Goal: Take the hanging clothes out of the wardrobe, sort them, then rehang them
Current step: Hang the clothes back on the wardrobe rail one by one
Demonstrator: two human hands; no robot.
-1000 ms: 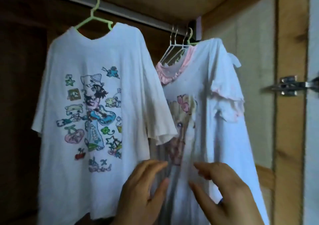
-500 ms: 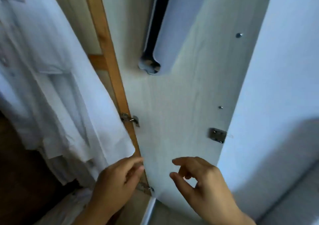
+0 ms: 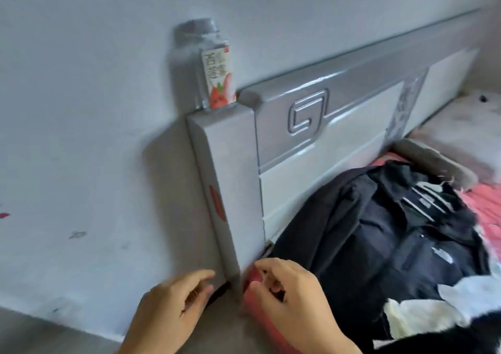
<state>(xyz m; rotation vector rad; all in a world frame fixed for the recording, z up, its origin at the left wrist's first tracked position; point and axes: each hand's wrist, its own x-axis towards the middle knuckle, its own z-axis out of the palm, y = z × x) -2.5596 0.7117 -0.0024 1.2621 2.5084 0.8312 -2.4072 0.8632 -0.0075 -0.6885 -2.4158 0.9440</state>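
Bedding [image 3: 488, 207] is carrying a dark jacket [image 3: 393, 218], lying lower right, lengthwise up-right, nearer the right hand [image 3: 287, 296]; the left hand [image 3: 173, 307] and right hand are being held empty, loosely curled.

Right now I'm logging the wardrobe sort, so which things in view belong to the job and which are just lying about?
Belongs to the job:
dark jacket lying on the bed
white garment beside it
left hand and right hand, both holding nothing

Just lying about:
bottle on the headboard post
headboard
grey pillow
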